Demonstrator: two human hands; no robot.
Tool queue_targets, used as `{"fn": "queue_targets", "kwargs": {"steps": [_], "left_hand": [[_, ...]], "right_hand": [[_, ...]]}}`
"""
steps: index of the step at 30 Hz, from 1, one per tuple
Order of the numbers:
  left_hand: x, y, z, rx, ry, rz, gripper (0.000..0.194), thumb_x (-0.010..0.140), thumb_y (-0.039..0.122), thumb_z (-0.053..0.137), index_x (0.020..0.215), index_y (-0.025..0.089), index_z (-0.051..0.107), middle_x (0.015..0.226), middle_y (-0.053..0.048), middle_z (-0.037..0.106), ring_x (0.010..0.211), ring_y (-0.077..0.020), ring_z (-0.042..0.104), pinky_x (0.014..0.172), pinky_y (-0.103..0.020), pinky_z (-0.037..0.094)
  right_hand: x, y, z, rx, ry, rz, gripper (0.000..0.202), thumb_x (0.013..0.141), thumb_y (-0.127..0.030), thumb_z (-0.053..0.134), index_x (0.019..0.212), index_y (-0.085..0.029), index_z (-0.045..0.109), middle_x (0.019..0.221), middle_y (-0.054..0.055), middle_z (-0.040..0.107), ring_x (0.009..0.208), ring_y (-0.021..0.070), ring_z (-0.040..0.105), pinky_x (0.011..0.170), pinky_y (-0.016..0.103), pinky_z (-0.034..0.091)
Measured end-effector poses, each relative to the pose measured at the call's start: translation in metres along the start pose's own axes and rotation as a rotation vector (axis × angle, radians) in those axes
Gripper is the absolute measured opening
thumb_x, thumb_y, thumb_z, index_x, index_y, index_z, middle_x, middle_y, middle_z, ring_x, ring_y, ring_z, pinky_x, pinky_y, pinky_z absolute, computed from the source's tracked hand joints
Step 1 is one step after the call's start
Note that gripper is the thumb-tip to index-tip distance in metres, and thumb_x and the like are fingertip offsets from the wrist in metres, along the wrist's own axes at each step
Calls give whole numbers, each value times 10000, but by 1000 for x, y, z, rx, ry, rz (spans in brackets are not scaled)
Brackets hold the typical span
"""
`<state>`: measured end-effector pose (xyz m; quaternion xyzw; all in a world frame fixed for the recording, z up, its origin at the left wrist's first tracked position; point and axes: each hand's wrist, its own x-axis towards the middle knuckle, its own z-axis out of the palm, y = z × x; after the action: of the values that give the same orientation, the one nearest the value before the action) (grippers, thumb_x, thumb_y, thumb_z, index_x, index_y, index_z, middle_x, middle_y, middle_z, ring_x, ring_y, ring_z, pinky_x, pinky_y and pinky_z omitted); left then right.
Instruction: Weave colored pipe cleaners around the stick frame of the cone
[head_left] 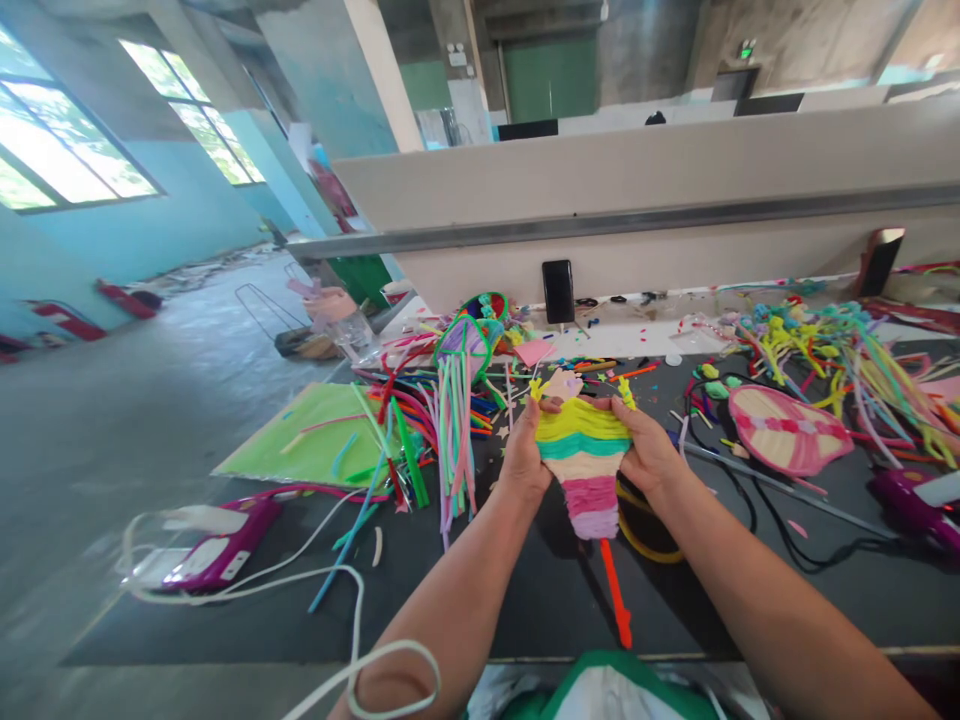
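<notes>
Between my two hands is a striped craft piece (586, 468), apparently wound from fuzzy pipe cleaners in yellow, teal, cream, pink and lilac bands. It is wide at the top and narrows downward. Yellow tufts stick out at both upper corners, and an orange-red strip (616, 592) hangs below its narrow end. My left hand (527, 452) grips the left edge, while my right hand (646, 445) grips the right edge. Behind its top lies a pale pink shape (562, 384), partly covered. Under my right wrist a yellow ring (651, 550) rests on the dark table.
Pipe cleaners (456, 440) lie heaped at left beside a green sheet (307, 440). A purple device (221, 548) with a white cord sits at the left edge. To the right are a pink-edged oval piece (787, 430) and another purple device (919, 508). A phone (557, 291) leans against the partition.
</notes>
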<state>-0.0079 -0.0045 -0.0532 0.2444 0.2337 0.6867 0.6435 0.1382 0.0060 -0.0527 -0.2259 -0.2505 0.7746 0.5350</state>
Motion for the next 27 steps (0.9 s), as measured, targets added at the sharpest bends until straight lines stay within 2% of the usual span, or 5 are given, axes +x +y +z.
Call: {"fn": "queue_targets", "kwargs": {"steps": [4,7,10,14,27], "left_hand": [[0,8,2,-44,-66,-108,505,752,644,587,863,159,672,1061,-129,690,1115,-337,595,938,-495,465],[3,10,2,-73,-51,-161,613,752,710,519,981,165,680,1075,-142,692,1131,-347,586,941,-513,462],[7,8,0,-86,-29,-165,615,758,717,502,957,166,690,1078,-140,696,1147,-350,576,956,-516,453],[8,4,-2,-112,-21,-165,597,762,704,510,928,163,698,1077,-145,697,1154,-352,571,958,-523,451],[4,0,1,-83,-17,-143,485,757,625,592,859,158,679,1056,-149,703,1143,-353,582,951,-526,460]], "right_hand": [[-1,-3,2,19,-25,3,172,818,-312,616,852,-172,710,1044,92,731,1131,278,611,1014,471,439],[-1,-7,2,32,-70,-22,261,829,-403,598,912,-181,707,1057,94,726,1146,279,599,1016,477,433],[0,-9,2,40,-88,-32,380,830,-518,556,952,-188,700,1049,101,726,1150,293,594,1009,498,431],[2,-9,0,42,-91,-35,453,842,-582,487,962,-198,697,1038,96,728,1154,298,590,1006,508,428],[7,-4,-4,68,-75,28,477,882,-559,427,996,-172,682,1043,109,727,1090,280,632,984,480,452]]}}
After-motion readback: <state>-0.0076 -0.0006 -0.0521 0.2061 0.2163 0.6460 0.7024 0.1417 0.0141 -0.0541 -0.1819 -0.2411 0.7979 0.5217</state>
